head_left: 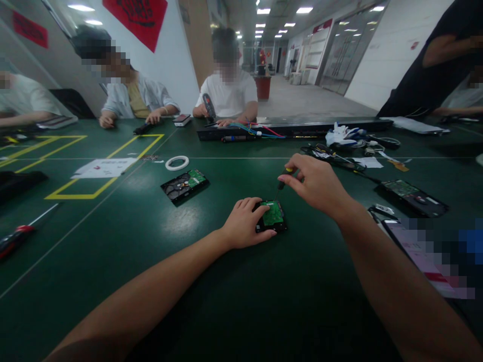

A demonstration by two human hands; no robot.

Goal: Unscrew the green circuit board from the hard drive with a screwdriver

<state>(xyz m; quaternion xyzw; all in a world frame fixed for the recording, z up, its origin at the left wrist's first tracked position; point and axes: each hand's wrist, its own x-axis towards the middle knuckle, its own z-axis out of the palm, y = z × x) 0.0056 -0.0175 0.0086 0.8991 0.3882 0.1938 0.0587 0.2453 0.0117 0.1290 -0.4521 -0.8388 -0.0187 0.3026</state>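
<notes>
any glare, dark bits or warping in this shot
Head view: ceiling lights blown out to white; a pale, hazy glare patch on the green table left of centre, darkness along its near edge; slanted, stretched wide-angle look toward the sides; blocky pixelation at lower right.

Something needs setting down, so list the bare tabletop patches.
Bare: tabletop between the flathead-sized red-and-black screwdriver and left forearm; between the white ring and right hand. Crowded: beyond the right hand, with gloves and tangled cables.
</notes>
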